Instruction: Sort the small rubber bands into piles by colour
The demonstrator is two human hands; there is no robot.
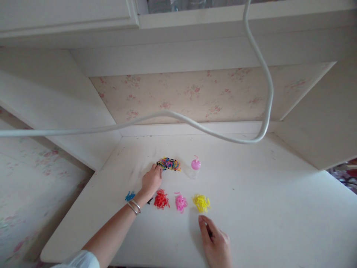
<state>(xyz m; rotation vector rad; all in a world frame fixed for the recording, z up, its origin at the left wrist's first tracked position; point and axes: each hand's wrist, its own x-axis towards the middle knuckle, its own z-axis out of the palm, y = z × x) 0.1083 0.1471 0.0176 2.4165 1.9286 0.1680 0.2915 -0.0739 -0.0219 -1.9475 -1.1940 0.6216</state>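
My left hand [152,179] reaches to the left end of a heap of mixed-colour small rubber bands [169,164], its fingers drawn together at the edge. Whatever they pinch is hidden. In front lie sorted piles: blue bands [129,196], black bands [150,201] partly covered by my left wrist, red bands [161,200], pink bands [181,203] and yellow bands [201,203]. Just below the yellow pile is my right hand [216,240], thumb and forefinger tips pressed together; I cannot make out anything between them.
A small clear container with a pink top [195,163] stands right of the mixed heap. A white cable [173,113] hangs across the view above the white tabletop [264,208]. Side panels [315,111] and a cabinet overhead [64,15] enclose the desk.
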